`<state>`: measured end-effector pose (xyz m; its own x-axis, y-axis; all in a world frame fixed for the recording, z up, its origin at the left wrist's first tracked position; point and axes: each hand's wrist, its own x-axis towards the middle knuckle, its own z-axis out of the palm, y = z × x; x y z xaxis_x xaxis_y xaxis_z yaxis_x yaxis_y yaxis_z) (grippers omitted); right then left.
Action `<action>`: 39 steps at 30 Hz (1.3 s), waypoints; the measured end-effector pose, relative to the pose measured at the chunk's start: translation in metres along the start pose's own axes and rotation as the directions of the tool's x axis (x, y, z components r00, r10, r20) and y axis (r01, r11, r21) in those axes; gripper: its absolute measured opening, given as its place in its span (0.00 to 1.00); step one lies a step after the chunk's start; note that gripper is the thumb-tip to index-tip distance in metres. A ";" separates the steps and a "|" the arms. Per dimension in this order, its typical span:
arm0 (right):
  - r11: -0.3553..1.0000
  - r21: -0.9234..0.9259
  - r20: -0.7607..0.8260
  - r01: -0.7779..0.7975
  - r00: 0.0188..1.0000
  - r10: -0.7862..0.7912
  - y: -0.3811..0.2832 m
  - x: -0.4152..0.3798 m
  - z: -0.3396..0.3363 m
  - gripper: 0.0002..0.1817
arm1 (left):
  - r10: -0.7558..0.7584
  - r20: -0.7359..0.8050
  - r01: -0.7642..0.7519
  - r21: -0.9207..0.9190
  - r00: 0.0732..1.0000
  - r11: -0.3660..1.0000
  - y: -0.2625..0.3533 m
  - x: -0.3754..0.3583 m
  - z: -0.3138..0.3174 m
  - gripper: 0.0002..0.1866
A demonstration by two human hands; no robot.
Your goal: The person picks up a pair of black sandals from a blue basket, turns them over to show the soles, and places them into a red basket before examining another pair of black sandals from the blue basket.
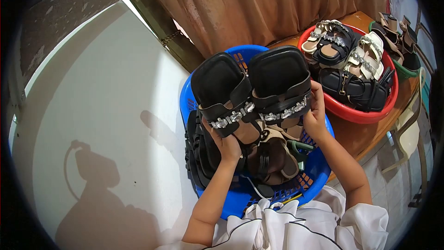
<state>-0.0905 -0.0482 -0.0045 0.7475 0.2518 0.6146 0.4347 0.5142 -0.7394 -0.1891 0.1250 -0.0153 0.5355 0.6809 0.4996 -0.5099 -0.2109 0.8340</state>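
A pair of black sandals with square toes and clear jewelled straps is held up over a blue plastic basket [319, 176]. My left hand [223, 141] is closed around the side of the left black sandal [217, 81]. On the other side, my right hand [316, 115] grips the edge of the right black sandal [277, 67], fingers along its strap. Beneath them in the basket lie several more shoes, among them a brown and beige sandal [273, 159], a dark green one [299, 149] and black strappy footwear [200, 150].
To the right, a red basin [356, 116] on a wooden table [344, 134] holds white and black jewelled sandals. Behind it stands a green container [409, 68] with more shoes. A white wall or panel [101, 97] rises at left, a brown curtain [273, 9] behind. A pale chair [408, 134] is at right.
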 end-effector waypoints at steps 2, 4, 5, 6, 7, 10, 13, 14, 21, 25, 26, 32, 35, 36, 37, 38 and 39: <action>0.999 0.014 -0.022 -0.042 0.999 0.042 0.001 0.002 0.000 0.19 | -0.093 -0.038 0.090 -0.076 0.995 0.993 -0.004 0.000 0.001 0.18; 0.993 0.046 -0.064 -0.107 0.992 0.110 0.007 0.002 0.001 0.18 | -0.293 -0.074 0.265 -0.256 0.953 0.930 0.007 0.001 0.010 0.17; 0.979 0.094 -0.062 -0.179 0.981 0.185 0.007 0.002 0.001 0.17 | -0.377 0.010 0.361 -0.311 0.926 0.879 0.006 0.003 0.008 0.16; 0.958 0.141 -0.057 -0.251 0.964 0.261 0.008 0.004 -0.001 0.16 | -0.453 0.098 0.457 -0.354 0.886 0.816 0.005 0.007 0.005 0.16; 0.928 0.188 -0.048 -0.323 0.940 0.337 0.009 0.005 -0.002 0.16 | -0.520 0.187 0.549 -0.387 0.834 0.741 0.007 0.010 0.003 0.15; 0.832 0.334 -0.079 -0.444 0.866 0.493 0.021 0.005 -0.005 0.13 | -0.663 0.258 0.699 -0.424 0.703 0.576 0.007 0.013 0.000 0.15; 0.734 0.393 -0.041 -0.554 0.786 0.616 0.022 0.005 -0.007 0.13 | -0.732 0.260 0.760 -0.399 0.630 0.513 0.000 0.014 -0.003 0.14; 0.701 0.403 -0.022 -0.589 0.759 0.651 0.016 0.006 -0.008 0.13 | -0.728 0.279 0.768 -0.382 0.626 0.514 0.001 0.016 -0.003 0.14; 0.684 0.426 -0.028 -0.592 0.747 0.664 0.010 0.008 -0.005 0.14 | -0.684 0.294 0.741 -0.350 0.667 0.573 0.017 0.019 0.002 0.16; 0.644 0.534 -0.002 -0.548 0.761 0.649 0.008 0.009 -0.012 0.13 | -0.663 0.282 0.706 -0.454 0.693 0.544 0.021 0.021 0.003 0.17; 0.629 0.556 -0.027 -0.544 0.744 0.667 0.009 0.010 -0.012 0.15 | -0.657 0.275 0.696 -0.461 0.702 0.551 0.021 0.021 0.003 0.18; 0.386 0.778 0.211 -0.496 0.785 0.582 0.009 0.017 -0.019 0.26 | -0.580 0.326 0.652 -0.531 0.747 0.541 0.030 0.019 0.008 0.25; 0.228 0.875 0.241 -0.427 0.793 0.559 0.011 0.017 -0.018 0.28 | -0.582 0.376 0.665 -0.611 0.721 0.430 0.031 0.019 0.007 0.28; 0.229 0.875 0.245 -0.426 0.800 0.548 0.011 0.016 -0.017 0.28 | -0.589 0.385 0.668 -0.632 0.711 0.393 0.032 0.018 0.008 0.28; 0.232 0.875 0.249 -0.424 0.806 0.537 0.010 0.015 -0.015 0.28 | -0.595 0.395 0.670 -0.652 0.700 0.355 0.033 0.017 0.009 0.29; 0.231 0.877 0.242 -0.422 0.802 0.545 0.006 0.017 -0.013 0.28 | -0.589 0.406 0.674 -0.650 0.698 0.351 0.033 0.016 0.011 0.31; 0.209 0.887 0.243 -0.411 0.802 0.546 0.005 0.017 -0.014 0.29 | -0.583 0.417 0.678 -0.648 0.697 0.347 0.034 0.015 0.011 0.33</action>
<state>-0.0689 -0.0524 -0.0021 0.7147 0.6818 0.1560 -0.6622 0.7314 -0.1629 -0.1905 0.1206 0.0232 0.9515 0.3049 -0.0403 -0.2500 0.8432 0.4760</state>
